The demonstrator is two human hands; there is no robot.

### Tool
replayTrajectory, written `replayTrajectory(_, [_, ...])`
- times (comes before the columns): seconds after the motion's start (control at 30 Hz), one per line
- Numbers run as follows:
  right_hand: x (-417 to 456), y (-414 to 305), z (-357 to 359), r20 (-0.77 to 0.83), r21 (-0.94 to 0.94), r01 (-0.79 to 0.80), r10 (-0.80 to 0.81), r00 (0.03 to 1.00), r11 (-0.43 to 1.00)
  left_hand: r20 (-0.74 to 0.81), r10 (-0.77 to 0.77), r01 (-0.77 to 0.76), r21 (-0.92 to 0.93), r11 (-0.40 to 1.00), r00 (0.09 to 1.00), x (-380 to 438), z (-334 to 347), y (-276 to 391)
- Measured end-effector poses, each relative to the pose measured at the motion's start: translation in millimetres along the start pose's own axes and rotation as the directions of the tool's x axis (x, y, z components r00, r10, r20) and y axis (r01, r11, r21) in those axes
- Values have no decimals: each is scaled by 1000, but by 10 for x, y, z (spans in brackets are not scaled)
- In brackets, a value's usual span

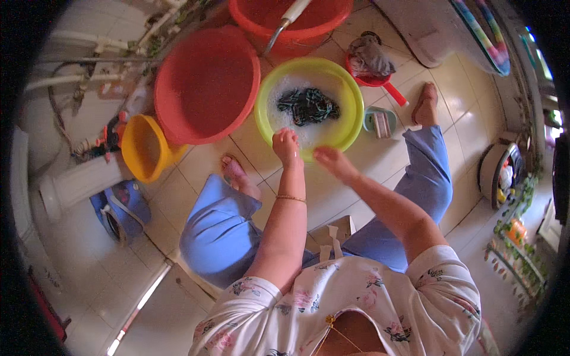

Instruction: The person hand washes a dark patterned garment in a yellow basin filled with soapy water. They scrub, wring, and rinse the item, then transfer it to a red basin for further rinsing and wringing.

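Observation:
A dark patterned cloth lies bunched in sudsy water inside a yellow-green plastic basin on the floor. My left hand is over the basin's near rim, its fingers curled and wet; whether they hold something small cannot be told. To its right, my right hand is at the same near rim, blurred, and how its fingers stand is unclear. Neither hand touches the cloth. Right of the basin, a green soap dish holds a whitish and pinkish bar.
Two large red tubs stand beyond and left of the basin. A red dipper holds a greyish cloth at the upper right. A yellow bucket is near a tap at left, with a blue container below it.

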State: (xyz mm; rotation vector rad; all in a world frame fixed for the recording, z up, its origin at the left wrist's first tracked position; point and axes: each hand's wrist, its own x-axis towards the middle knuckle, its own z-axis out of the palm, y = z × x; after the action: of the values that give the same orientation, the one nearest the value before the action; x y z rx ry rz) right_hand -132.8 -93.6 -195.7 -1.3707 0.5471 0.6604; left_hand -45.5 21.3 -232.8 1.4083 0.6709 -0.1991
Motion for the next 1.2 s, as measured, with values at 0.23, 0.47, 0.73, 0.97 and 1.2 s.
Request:
replayTrajectory(0.23, [1239, -263, -174, -27, -999, -3, -480, 877, 50, 80, -535, 526, -352, 774, 841, 41, -128, -374])
replayTrajectory(0.47, [1791, -79, -388, -28, -1000, -24, -343, 939, 15, 220, -626, 631, -529, 568, 748, 287, -35, -549])
replayTrajectory(0.73, [1439, -911, -548, -53, -749, 235, -410, 911, 619, 262, -697, 710, -505, 490, 667, 258, 73, -468])
replayTrajectory(0.97, [10, -1398, 151, -322, -329, 279, -385, 865, 902, -218, 31, -10, 95, 995, 975, 427, 188, -288])
replayTrajectory(1.2, [-402, -1975, 252, -422, 31, 710, -635, 647, 703, 550, 164, -27, -248, 968, 819, 313, 248, 121])
